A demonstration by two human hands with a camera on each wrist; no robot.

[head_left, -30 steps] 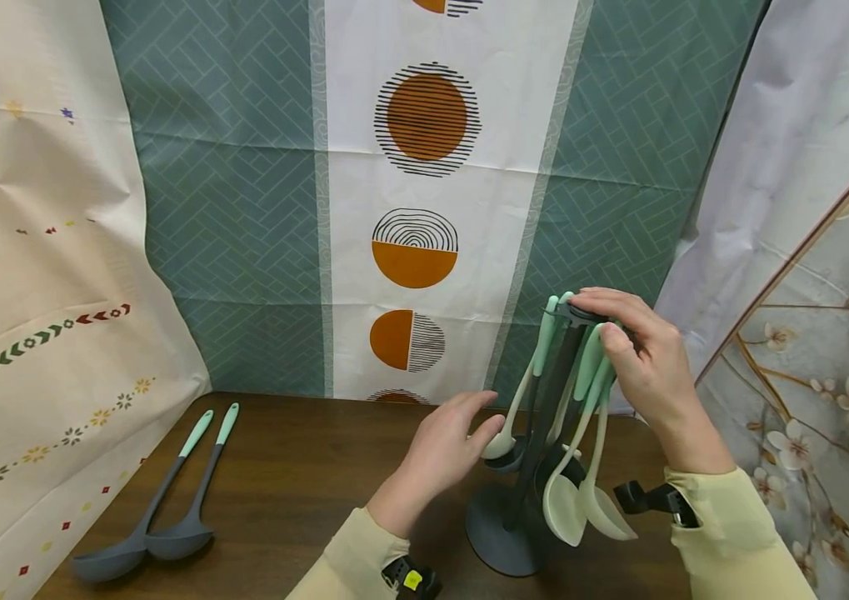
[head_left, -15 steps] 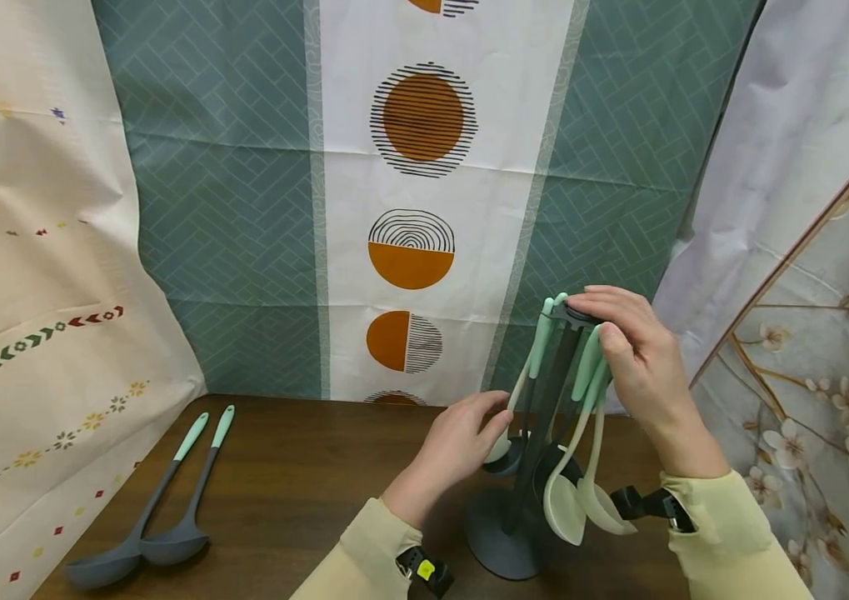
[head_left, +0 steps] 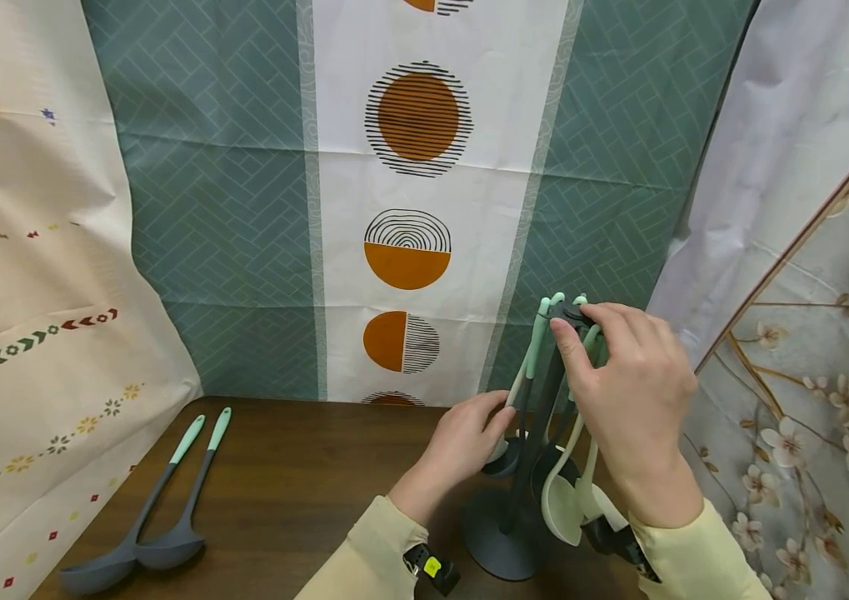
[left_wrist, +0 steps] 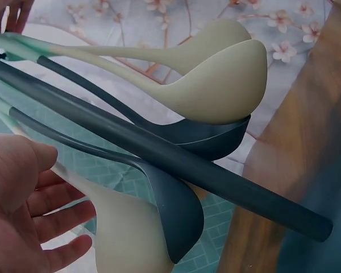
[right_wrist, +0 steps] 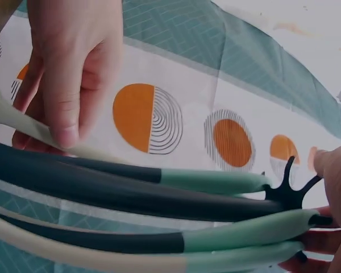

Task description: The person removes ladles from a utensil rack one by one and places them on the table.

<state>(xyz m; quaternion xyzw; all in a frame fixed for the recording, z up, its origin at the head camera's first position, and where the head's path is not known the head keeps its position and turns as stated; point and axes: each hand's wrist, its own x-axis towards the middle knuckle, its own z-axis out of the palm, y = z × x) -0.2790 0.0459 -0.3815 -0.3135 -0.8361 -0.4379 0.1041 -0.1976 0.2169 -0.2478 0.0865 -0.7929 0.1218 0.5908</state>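
Several ladles with mint handles hang from a dark stand. My left hand pinches the light stem of a cream ladle on the stand's left side, thumb in front and fingers behind. At the top, my right hand holds the hooked head, its thumb on one side and fingers on the other. A dark ladle hangs beside the cream one. Two more cream ladles and another dark ladle hang across the pole. The right palm partly hides the mint handles in the head view.
Two dark ladles with mint handles lie side by side at the left of the wooden table. Patterned cloths hang behind the table and along both sides.
My left hand has moved right to the cream ladle's stem and taken hold of it. My right hand has shifted its hold on the stand's top, its thumb now on the near side.
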